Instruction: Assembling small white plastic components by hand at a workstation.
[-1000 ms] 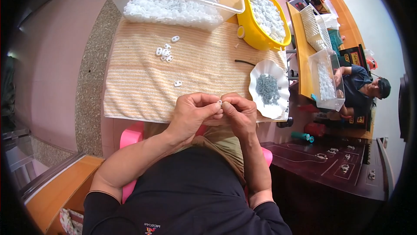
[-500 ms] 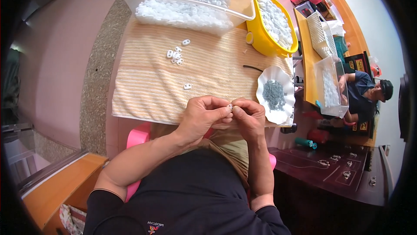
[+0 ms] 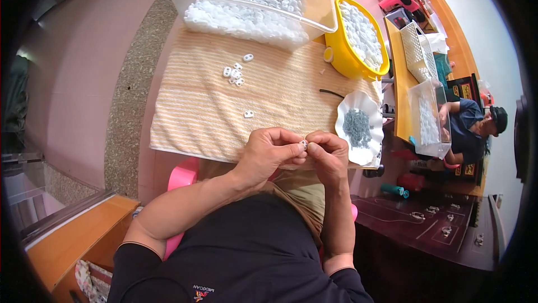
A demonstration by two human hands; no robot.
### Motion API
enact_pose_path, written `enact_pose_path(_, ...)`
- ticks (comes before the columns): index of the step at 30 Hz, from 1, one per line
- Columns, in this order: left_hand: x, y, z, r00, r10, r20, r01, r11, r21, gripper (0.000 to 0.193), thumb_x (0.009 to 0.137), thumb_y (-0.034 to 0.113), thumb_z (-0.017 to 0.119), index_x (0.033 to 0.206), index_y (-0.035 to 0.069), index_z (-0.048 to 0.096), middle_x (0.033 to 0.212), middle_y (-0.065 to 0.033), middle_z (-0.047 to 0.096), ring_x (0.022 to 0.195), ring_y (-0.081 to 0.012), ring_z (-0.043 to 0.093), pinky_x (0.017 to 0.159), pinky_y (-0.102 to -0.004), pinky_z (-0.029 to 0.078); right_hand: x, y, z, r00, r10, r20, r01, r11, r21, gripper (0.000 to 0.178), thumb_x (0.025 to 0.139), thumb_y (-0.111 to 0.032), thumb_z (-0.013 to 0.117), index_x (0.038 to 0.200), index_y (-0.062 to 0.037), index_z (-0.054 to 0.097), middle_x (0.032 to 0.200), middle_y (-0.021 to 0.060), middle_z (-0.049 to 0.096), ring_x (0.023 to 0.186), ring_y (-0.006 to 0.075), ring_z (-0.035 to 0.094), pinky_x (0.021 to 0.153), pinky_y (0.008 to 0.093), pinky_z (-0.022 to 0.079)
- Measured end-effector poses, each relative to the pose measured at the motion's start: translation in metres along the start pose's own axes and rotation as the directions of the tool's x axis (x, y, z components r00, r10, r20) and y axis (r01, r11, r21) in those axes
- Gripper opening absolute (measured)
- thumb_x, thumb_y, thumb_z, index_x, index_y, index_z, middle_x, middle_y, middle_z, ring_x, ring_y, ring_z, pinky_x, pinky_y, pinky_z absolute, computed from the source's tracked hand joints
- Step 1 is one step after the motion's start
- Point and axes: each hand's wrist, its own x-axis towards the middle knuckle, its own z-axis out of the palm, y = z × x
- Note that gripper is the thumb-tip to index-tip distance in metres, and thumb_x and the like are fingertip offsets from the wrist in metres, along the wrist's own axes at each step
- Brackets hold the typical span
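Striped towel (image 3: 196, 110), mid-frame: my left hand (image 3: 269, 153) and right hand (image 3: 329, 158) pinch one white piece (image 3: 304, 144), seemingly unfinished; loose two-holed pieces (image 3: 236, 74) lie upper centre, clear tub (image 3: 315, 29) well filled.

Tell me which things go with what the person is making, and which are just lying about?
Seem to belong:
- small white piece pinched between left grip and right grip
- loose white pieces
- clear bin and yellow tub, full of white pieces
- wavy white dish of grey bits

Probably just lying about:
- black strip
- teal cylinder
- flowery cloth
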Motion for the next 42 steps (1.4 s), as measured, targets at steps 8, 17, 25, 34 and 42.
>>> enact_pose_path(8,-0.001,0.001,0.0,1.0,0.023,-0.005,-0.024,0.999,-0.037,0.012,0.084,0.002,0.067,0.095,-0.003,0.064,0.085,-0.0101,0.067,0.073,-0.0156,0.065,0.068,-0.0284,0.056,0.005,-0.007,0.003,1.0,0.005,0.027,-0.006,1.0,0.012,0.011,0.082,-0.003,0.069,0.09,0.0035,0.065,0.089,0.0109,0.064,0.081,0.0158,0.059,0.074,0.0269,0.047)
enact_pose_path(17,-0.007,0.012,0.006,0.999,0.041,-0.017,-0.043,0.991,-0.129,0.011,0.084,0.001,0.067,0.093,-0.002,0.064,0.085,-0.0093,0.067,0.073,-0.0155,0.065,0.069,-0.0293,0.056,0.027,-0.025,0.009,0.987,-0.029,0.156,0.015,0.996,0.091,0.007,0.085,-0.001,0.056,0.088,0.0025,0.062,0.092,0.0096,0.063,0.085,0.0153,0.06,0.073,0.0266,0.049)
enact_pose_path(25,-0.008,0.013,0.004,0.997,0.083,0.002,-0.082,0.981,-0.175,0.01,0.085,0.002,0.066,0.094,-0.001,0.064,0.089,-0.0089,0.067,0.079,-0.0147,0.065,0.074,-0.0304,0.057,0.097,-0.033,0.04,0.993,-0.027,0.119,0.079,0.885,-0.459,0.016,0.087,-0.01,0.064,0.092,0.0053,0.066,0.075,0.0047,0.063,0.069,0.0104,0.06,0.062,0.0244,0.048)
enact_pose_path(34,-0.006,0.017,0.002,0.994,0.105,-0.011,-0.105,0.978,-0.181,0.012,0.085,0.001,0.066,0.097,-0.002,0.065,0.091,-0.0099,0.067,0.08,-0.0143,0.065,0.075,-0.0289,0.056,0.173,-0.012,0.082,0.849,-0.301,0.433,0.515,0.296,-0.804,0.022,0.085,-0.013,0.061,0.104,-0.0038,0.067,0.093,0.0154,0.064,0.078,0.0304,0.062,0.07,0.0369,0.048)
enact_pose_path(42,-0.007,0.021,0.003,0.994,0.11,-0.01,-0.11,0.976,-0.189,0.012,0.085,0.001,0.066,0.097,-0.002,0.065,0.091,-0.0097,0.067,0.079,-0.0142,0.065,0.074,-0.0282,0.055,0.179,-0.013,0.096,0.895,-0.188,0.404,0.44,0.229,-0.868,0.015,0.085,-0.018,0.059,0.091,-0.0051,0.064,0.094,0.0152,0.061,0.086,0.0373,0.06,0.075,0.0448,0.048)
